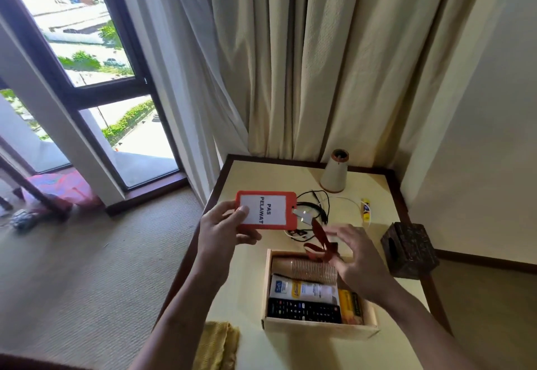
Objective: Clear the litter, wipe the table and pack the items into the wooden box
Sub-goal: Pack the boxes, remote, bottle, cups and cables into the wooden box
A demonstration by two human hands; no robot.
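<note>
Left hand (223, 230) held the orange pass holder (267, 209) up above the bench (252, 276), thumb on the face, fingers curled behind its left edge. The holder was off the surface, just beyond the wooden box (319, 330). The red lanyard (319, 241) hung from the metal clip at its right end and looped down over the box's far rim.

Right hand (357, 256) was by the lanyard loop with its fingers spread and blurred; cannot tell if they pinched the strap or only reached for it.

Handling, as a judgement:
- The holder looked light, flat and stiff, probably plastic, so an edge pinch should be enough.
- The lanyard was limp and would trail or snag the cables (316, 207). Best to gather it against the holder first.

The box was already holding a lying stack of paper cups (305, 269), a white packet (302, 289), a remote (303, 310) and a yellow packet (351, 307). Little room was left, so the holder likely had to go in flat on top.

A yellow cloth (218, 346) lay at the bench's near edge.
</note>
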